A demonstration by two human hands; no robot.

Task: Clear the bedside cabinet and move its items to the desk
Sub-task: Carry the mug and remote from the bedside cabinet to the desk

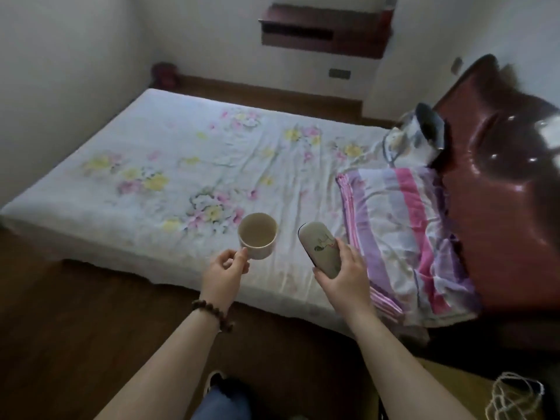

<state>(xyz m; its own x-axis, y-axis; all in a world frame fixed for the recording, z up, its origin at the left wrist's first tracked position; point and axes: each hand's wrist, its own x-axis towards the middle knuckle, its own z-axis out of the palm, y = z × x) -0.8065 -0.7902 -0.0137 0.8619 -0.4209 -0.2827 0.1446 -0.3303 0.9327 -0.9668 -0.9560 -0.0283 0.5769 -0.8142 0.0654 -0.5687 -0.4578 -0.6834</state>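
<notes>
Partly hidden case (pixel 319 248) under right hand (pixel 348 272)

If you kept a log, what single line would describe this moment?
left hand: holds cream mug by handle | right hand: grips glasses case | both held above floral-sheeted bed | desk: not in view

Mug (pixel 258 235) handle hidden behind left hand (pixel 225 269); headboard (pixel 512 165) blurred, cut by right edge.
</notes>
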